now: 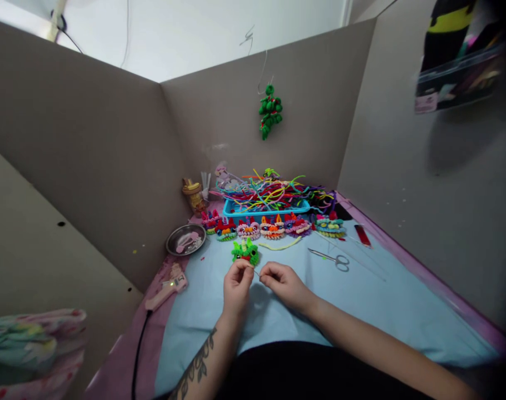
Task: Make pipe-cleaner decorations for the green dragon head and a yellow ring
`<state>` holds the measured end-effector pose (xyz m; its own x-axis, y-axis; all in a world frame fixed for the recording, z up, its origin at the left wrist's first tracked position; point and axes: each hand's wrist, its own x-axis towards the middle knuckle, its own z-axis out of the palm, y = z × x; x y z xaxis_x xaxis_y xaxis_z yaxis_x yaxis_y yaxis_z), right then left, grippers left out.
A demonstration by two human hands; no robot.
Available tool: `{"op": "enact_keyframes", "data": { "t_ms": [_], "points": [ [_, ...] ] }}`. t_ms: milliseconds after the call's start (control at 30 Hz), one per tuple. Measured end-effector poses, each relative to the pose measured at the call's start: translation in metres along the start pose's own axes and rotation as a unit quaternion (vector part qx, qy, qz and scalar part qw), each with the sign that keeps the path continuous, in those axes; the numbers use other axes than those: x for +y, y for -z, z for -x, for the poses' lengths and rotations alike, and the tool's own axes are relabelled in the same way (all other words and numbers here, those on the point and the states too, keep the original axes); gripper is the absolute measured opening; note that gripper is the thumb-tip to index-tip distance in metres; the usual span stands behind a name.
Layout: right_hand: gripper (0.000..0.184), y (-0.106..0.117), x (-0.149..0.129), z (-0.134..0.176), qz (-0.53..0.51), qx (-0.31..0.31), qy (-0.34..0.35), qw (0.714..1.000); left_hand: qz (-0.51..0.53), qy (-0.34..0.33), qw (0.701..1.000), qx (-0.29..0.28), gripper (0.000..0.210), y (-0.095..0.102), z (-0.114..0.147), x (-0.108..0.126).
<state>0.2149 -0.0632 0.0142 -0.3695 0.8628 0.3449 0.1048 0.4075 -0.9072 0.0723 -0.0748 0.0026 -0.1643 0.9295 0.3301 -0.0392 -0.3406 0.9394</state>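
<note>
Both hands are raised over the light blue cloth (211, 311), pinching a short, thin wire-like strand (256, 273) between them. My left hand (236, 280) is closed on one end with thumb and forefinger, and my right hand (286, 284) is closed on the other. What the strand is made of is too small to tell. Just beyond my left fingers sits a green fuzzy pipe-cleaner animal head (245, 251), its lower edge partly hidden by that hand. A pale yellow pipe cleaner (280, 245) lies to its right.
Behind stand several colourful pipe-cleaner heads (272, 226) and a blue tray (266, 213) heaped with pipe cleaners. Scissors (330, 258) lie at right. A metal bowl (186, 240) and a corded pink glue gun (167, 290) are at left. Grey panels (253, 111) enclose the table.
</note>
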Motion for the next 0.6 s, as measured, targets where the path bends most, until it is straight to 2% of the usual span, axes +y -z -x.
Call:
{"op": "enact_keyframes", "data": {
  "t_ms": [233, 400, 600],
  "points": [
    [0.011, 0.0008, 0.0023, 0.0022, 0.033, 0.02, 0.019, 0.999, -0.01, 0.026, 0.999, -0.024, 0.017, 0.0007, -0.0015, -0.0006],
    [0.013, 0.0015, 0.0016, 0.0028, 0.054, 0.034, 0.037, 0.997, -0.022, 0.01, 0.998, -0.053, 0.015, -0.002, -0.0009, 0.0021],
    [0.013, 0.0012, -0.0014, 0.0019, 0.082, 0.026, 0.06, 0.994, -0.019, -0.002, 1.0, 0.005, 0.016, 0.0, -0.0013, 0.0014]
  ]
}}
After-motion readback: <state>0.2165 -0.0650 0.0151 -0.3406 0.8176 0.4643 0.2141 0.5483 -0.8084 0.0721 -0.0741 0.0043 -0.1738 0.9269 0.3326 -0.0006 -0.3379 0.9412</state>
